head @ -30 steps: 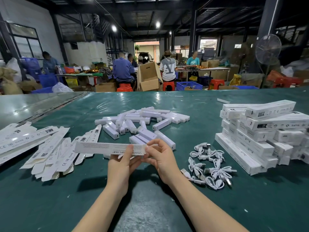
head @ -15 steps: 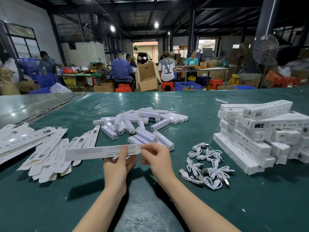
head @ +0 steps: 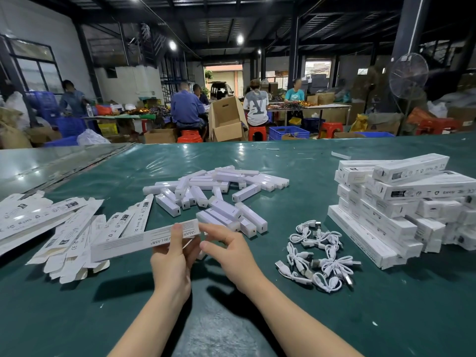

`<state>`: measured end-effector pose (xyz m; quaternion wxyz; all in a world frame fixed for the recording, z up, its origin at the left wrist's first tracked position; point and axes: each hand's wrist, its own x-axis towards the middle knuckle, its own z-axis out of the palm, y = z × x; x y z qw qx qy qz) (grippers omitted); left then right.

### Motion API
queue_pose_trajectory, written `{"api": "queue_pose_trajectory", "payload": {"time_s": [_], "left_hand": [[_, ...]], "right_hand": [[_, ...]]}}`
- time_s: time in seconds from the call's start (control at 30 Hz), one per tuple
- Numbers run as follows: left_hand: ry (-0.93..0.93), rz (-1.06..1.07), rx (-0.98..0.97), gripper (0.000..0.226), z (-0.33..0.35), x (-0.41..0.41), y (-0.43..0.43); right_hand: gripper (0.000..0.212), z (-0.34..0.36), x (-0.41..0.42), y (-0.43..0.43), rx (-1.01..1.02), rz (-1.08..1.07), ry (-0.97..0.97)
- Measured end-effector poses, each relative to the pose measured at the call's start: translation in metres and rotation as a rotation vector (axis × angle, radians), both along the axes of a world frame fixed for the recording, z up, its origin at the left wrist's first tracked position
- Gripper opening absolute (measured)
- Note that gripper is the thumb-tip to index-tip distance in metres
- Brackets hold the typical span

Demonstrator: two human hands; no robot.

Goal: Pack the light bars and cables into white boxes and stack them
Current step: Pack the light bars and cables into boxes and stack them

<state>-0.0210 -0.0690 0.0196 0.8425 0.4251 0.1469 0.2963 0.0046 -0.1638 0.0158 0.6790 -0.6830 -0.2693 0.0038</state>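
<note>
- The left hand grips a long white box close to its right end. The thumb is pressed across the top face and the fingers are curled underneath. The box is held roughly level just above the green table, with most of its length jutting out to the left.
- The right hand is mostly open. Its fingers are nearly straight and their tips meet the box's right end, where a small flap shows (whether a fingertip pinches that flap cannot be told).
- The left hand's grip so near that end looks chosen to steady the mouth of the box while the other hand works on it. Whether anything is inside the box cannot be seen.
- The light bars, short white sticks, lie in a loose heap on the table just beyond both hands, within easy reach for loading.
- The cables, short white leads in small coils, sit in a tangle to the right of the right hand, between it and the finished goods.
- The flat cartons, not yet folded up, fan out on the left, on the same side as the holding hand.
- The stack of packed boxes rises in several layers at the right, with the top ones lying a little askew. This layout suggests work flows from left to right.
- Beyond the table, people sit at other benches.
</note>
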Motion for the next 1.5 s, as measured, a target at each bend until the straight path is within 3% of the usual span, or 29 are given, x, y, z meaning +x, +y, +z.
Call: {"api": "queue_pose_trajectory", "payload": {"time_s": [0.13,0.23,0.33,0.43,0.5,0.57,0.63,0.73,0.9,1.07,1.17,1.37,1.43,1.5], "left_hand": [[0.021,-0.017,-0.019,0.014,0.000,0.002,0.003],[0.097,-0.056,0.158,0.005,-0.004,0.005,0.001],[0.125,-0.089,0.307,0.012,-0.008,0.007,0.001],[0.103,-0.137,0.339,0.021,-0.008,0.006,0.001],[0.093,-0.160,0.327,0.027,-0.006,0.007,-0.001],[0.112,-0.173,0.295,0.034,-0.003,0.008,-0.003],[0.148,-0.177,0.262,0.040,-0.001,0.009,-0.003],[0.192,-0.191,0.265,0.044,-0.003,0.009,-0.004],[0.219,-0.251,0.303,0.047,-0.004,0.008,-0.008],[0.224,-0.263,0.303,0.047,-0.004,0.007,-0.007],[0.217,-0.276,0.293,0.045,-0.003,0.006,-0.007],[0.244,-0.283,0.373,0.032,-0.003,0.004,-0.006],[0.253,-0.235,0.470,0.022,-0.001,0.003,0.000],[0.302,-0.099,0.702,0.019,0.001,0.004,0.014]], "right_hand": [[0.027,0.006,0.003,0.000,-0.032,0.027,0.040],[0.019,0.012,0.010,-0.006,-0.025,-0.004,0.183],[0.010,0.018,0.016,-0.018,0.012,0.138,0.380],[0.009,0.023,0.019,-0.028,0.078,0.287,0.554],[0.010,0.027,0.021,-0.030,0.142,0.234,0.653],[0.012,0.033,0.025,-0.034,0.327,0.097,0.752],[0.013,0.043,0.032,-0.044,0.669,0.009,0.832],[0.011,0.062,0.041,-0.070,1.055,-0.166,0.748],[0.008,0.088,0.040,-0.110,1.295,-0.370,0.563],[0.009,0.094,0.041,-0.129,1.625,-0.317,0.505],[0.021,0.089,0.044,-0.129,1.629,-0.314,0.539],[0.019,0.079,0.041,-0.100,1.286,-0.353,0.627],[0.020,0.073,0.041,-0.088,1.165,-0.362,0.657],[0.022,0.062,0.041,-0.074,1.013,-0.382,0.664]]}}
